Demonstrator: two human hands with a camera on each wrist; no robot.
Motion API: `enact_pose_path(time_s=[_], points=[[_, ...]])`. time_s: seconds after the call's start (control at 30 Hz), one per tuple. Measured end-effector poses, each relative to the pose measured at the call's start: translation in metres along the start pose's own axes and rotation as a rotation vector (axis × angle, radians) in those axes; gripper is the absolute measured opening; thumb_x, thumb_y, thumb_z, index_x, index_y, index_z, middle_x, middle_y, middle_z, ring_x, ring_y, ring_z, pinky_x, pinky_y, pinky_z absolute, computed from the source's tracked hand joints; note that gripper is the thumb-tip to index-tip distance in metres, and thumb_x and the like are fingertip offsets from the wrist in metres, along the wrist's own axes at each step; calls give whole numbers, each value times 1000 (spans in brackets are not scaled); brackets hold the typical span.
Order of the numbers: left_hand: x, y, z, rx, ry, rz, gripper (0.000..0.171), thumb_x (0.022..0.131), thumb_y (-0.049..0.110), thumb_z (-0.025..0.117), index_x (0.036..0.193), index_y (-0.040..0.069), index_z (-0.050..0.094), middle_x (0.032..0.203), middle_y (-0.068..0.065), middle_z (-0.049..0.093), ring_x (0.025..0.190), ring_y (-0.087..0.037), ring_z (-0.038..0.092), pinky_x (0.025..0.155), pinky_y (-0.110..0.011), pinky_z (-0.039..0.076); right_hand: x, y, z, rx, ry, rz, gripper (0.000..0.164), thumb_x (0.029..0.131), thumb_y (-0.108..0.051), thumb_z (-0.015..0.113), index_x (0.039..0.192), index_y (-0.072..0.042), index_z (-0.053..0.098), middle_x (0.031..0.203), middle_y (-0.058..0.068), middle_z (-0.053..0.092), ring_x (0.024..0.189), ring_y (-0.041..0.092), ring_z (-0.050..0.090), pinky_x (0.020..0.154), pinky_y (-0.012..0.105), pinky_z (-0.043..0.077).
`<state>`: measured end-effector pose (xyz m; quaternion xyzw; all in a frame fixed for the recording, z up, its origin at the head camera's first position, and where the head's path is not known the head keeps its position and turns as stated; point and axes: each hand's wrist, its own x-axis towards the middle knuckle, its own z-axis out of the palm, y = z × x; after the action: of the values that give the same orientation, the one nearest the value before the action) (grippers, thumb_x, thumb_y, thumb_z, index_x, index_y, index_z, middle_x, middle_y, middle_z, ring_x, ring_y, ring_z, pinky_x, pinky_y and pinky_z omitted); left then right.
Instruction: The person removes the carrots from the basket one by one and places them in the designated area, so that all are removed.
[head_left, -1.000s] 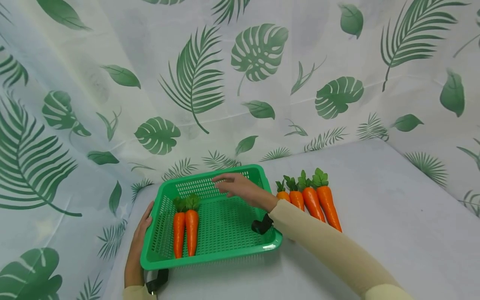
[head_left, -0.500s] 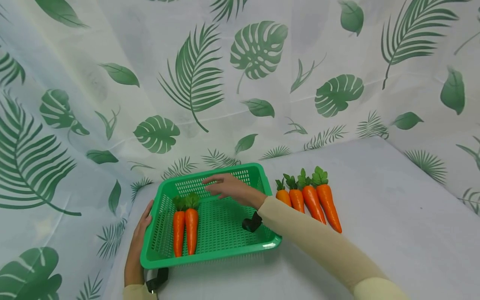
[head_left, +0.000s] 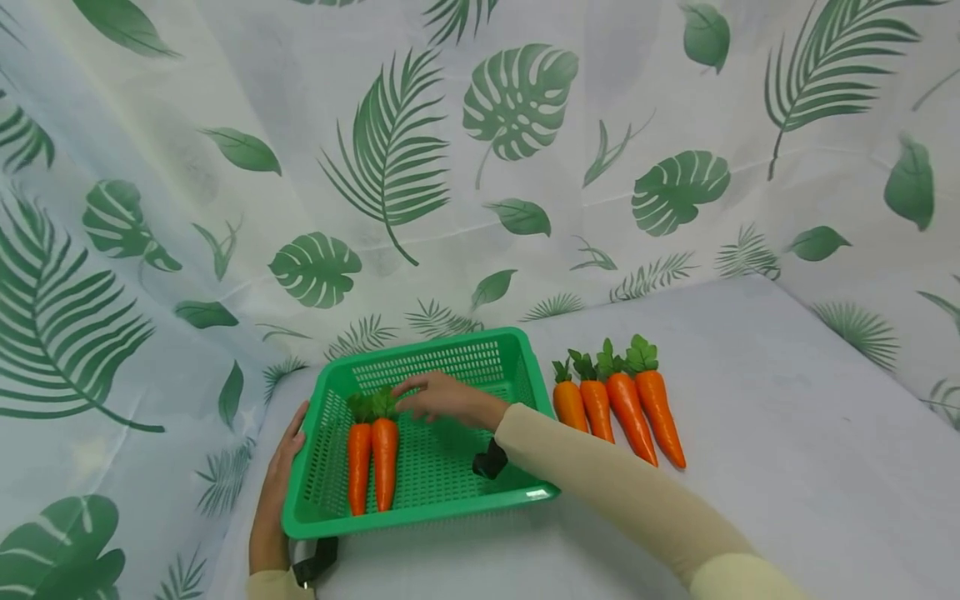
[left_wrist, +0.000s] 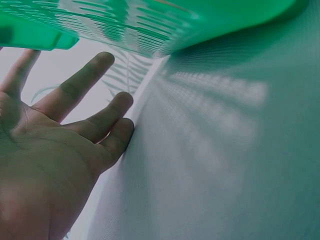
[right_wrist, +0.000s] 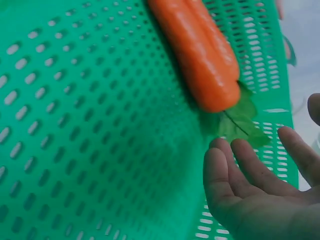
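Right grip (head_left: 452, 400) is loosely spread, nothing held. Two carrots (head_left: 385, 462) are laid in the basket (head_left: 480, 354), to that grip's left, leaves (head_left: 384, 403) just beside it, long axes pointed at the near rim (head_left: 465, 506).

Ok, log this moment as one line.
left hand: at basket's left side | right hand: over basket, near carrot leaves | two carrots in basket, four carrots on table

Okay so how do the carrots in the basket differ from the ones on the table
The basket carrots number two, the table carrots four. In the head view, the table carrots slant rightward toward their tips; the basket carrots barely slant. Both groups are orange with leafy green tops.
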<state>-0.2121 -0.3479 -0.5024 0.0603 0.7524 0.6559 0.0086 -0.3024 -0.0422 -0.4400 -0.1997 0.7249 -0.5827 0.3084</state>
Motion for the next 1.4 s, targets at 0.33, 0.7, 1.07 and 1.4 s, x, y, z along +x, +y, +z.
enact_pose_path(time_s=[0.33,0.7,1.07,1.4], points=[[-8,-2,0,27,68,31,61,121,33,28,174,10,7,178,-16,6,139,2,34,103,-13,35,1,2,8,124,-50,53,47,106,-14,68,150,-1,61,140,17,67,130,46,60,108,57,49],[-5,-2,0,-24,15,39,65,121,34,27,173,8,-1,178,-20,-1,135,11,38,106,-15,36,15,13,17,156,-70,85,46,104,-13,70,148,-1,62,135,14,68,127,44,63,104,54,52],[-2,1,2,-26,6,-37,69,120,41,29,174,14,-4,178,-18,-3,140,6,36,106,-15,37,18,17,22,161,-59,96,46,104,-12,70,148,-1,62,134,14,69,125,40,64,103,55,53],[-6,-1,4,8,91,-18,64,120,39,31,174,13,10,177,-10,12,136,-4,38,101,-14,41,21,12,31,230,-47,109,44,103,-7,71,146,1,63,131,15,67,123,42,62,99,59,55]])
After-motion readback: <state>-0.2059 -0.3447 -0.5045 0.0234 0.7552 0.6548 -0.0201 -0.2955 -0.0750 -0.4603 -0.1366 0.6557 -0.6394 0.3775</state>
